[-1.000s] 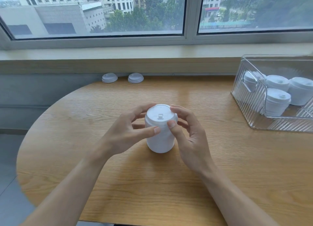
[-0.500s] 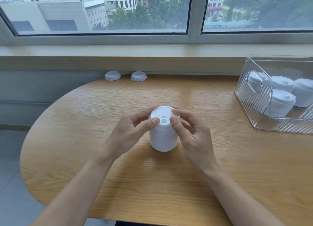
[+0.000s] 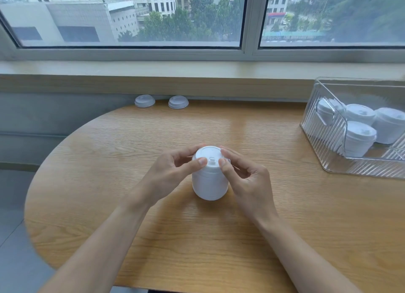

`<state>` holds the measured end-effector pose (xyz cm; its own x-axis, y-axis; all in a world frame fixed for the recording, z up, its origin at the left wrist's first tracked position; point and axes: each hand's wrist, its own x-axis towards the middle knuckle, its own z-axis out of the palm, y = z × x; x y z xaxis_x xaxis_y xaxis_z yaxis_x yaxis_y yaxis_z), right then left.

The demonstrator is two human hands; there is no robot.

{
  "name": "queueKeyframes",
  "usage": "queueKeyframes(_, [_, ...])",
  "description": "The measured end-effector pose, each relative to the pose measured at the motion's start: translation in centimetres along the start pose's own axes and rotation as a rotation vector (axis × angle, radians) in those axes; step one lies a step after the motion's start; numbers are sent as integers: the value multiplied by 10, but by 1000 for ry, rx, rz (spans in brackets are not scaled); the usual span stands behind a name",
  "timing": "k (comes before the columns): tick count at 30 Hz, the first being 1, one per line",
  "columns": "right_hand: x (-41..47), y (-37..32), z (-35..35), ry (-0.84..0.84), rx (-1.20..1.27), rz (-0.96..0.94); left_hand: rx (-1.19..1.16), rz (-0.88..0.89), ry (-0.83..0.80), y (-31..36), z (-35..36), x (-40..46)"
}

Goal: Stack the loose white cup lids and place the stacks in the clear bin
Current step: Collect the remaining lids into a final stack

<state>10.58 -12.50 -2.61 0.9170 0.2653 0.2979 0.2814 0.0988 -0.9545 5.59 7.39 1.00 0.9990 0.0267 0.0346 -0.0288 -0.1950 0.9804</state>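
A tall stack of white cup lids (image 3: pixel 209 183) stands upright in the middle of the wooden table (image 3: pixel 219 238). My left hand (image 3: pixel 169 174) holds its top from the left, thumb on the rim and fingers curled behind. My right hand (image 3: pixel 245 183) grips the top from the right, thumb on the rim. Two loose white lids (image 3: pixel 144 100) (image 3: pixel 178 102) lie at the table's far edge by the wall. The clear bin (image 3: pixel 324 156) at the right holds several lid stacks (image 3: pixel 359 139).
A window sill (image 3: pixel 197 69) and wall run along the table's far side. The table's curved left edge drops to a grey floor (image 3: pixel 13 238). Bare wood lies between the stack and the bin.
Both thumbs have slid up from the stack's side to the top lid's rim. The stack stays in place on the table.
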Motion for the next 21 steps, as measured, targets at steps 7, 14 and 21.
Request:
queueKeyframes(7, [-4,2,2,-19,-14,-7,-60,27,10,-9,3,-5])
queueKeyframes(14, [-8,4,5,5,20,-4,-103,62,51,-11,11,-8])
queueKeyframes(21, [16,11,-12,126,6,58,-64,73,263,-32,-15,-11])
